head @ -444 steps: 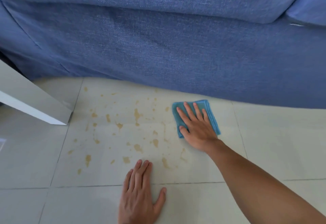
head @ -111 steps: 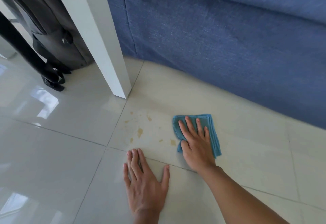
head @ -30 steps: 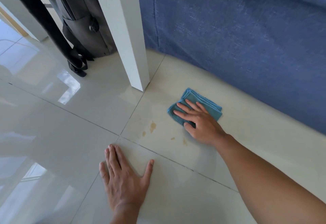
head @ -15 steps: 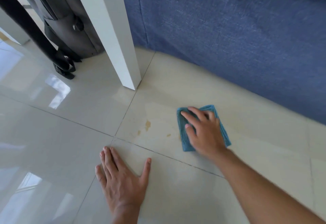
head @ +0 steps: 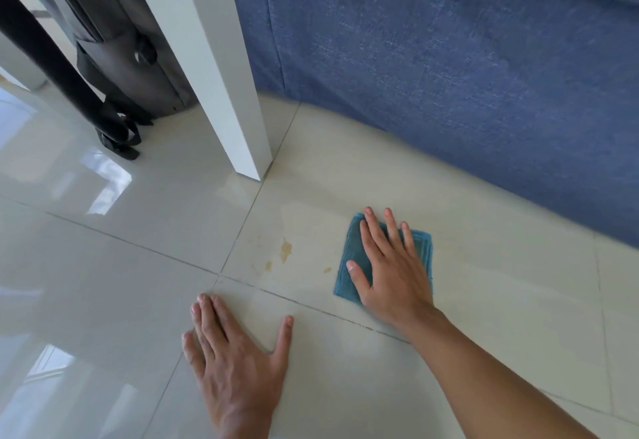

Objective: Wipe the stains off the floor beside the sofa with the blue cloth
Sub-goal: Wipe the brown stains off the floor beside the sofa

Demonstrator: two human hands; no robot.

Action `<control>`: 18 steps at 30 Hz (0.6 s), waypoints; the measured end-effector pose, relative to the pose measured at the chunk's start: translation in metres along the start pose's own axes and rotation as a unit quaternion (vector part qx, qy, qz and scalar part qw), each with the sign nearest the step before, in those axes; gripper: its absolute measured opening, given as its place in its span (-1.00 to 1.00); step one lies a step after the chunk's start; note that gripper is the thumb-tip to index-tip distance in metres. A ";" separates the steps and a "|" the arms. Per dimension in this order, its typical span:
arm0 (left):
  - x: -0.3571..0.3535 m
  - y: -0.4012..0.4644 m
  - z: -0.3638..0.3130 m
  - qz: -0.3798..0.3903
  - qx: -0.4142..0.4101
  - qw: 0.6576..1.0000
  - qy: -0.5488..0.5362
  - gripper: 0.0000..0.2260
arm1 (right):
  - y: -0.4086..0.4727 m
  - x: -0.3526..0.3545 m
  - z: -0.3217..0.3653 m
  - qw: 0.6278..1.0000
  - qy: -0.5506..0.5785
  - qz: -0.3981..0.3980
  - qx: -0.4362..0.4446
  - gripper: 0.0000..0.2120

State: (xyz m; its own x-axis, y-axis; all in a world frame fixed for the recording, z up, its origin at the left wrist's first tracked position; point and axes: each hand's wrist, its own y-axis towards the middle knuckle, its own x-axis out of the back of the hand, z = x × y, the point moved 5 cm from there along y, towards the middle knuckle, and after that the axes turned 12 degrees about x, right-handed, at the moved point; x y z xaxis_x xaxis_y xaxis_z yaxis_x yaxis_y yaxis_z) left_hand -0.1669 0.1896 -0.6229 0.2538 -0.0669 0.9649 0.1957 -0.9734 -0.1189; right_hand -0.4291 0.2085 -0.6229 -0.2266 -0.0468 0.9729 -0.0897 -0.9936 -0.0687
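1. Leftmost, the left hand (head: pixel 238 366) was laid flat on the floor (head: pixel 103 265), fingers (head: pixel 207 317) spread and empty, evidently for support.
2. Yellowish stains (head: pixel 285 251) were left unwiped.
3. Beside the sofa (head: pixel 449 58), the blue cloth (head: pixel 349 258) was pressed flat under the right hand (head: pixel 394 272), fingers extended, not gripping.

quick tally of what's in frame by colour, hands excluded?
Blue: 2, the cloth and the sofa
White: 1, the furniture leg
Dark grey or black: 2, the bag and a black bar
Yellow-brown: 3 clear stains left of the cloth, plus faint marks
Total: 8
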 end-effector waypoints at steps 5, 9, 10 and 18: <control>-0.004 0.000 0.001 0.015 -0.006 1.000 0.011 0.04 | 0.000 -0.005 0.000 0.997 -0.019 0.058 0.053 -0.28; -0.003 0.000 0.001 0.011 -0.005 1.000 0.004 0.04 | 0.005 -0.003 0.006 0.994 -0.030 0.072 0.083 -0.25; -0.003 0.001 0.001 0.013 -0.005 1.000 0.000 0.04 | 0.009 -0.003 0.007 0.992 -0.032 0.074 0.093 -0.25; -0.003 0.003 0.000 0.017 -0.010 1.000 0.007 0.04 | 0.062 -0.002 0.019 0.994 -0.028 0.056 0.091 -0.25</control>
State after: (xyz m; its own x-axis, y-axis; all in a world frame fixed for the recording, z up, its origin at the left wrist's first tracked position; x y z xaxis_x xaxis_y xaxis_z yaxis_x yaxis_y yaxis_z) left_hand -0.1669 0.1869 -0.6264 0.2460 -0.1028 0.9638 0.1688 -0.9746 -0.1470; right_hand -0.4161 0.1454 -0.6254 -0.1695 -0.1595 0.9725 0.1105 -0.9837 -0.1421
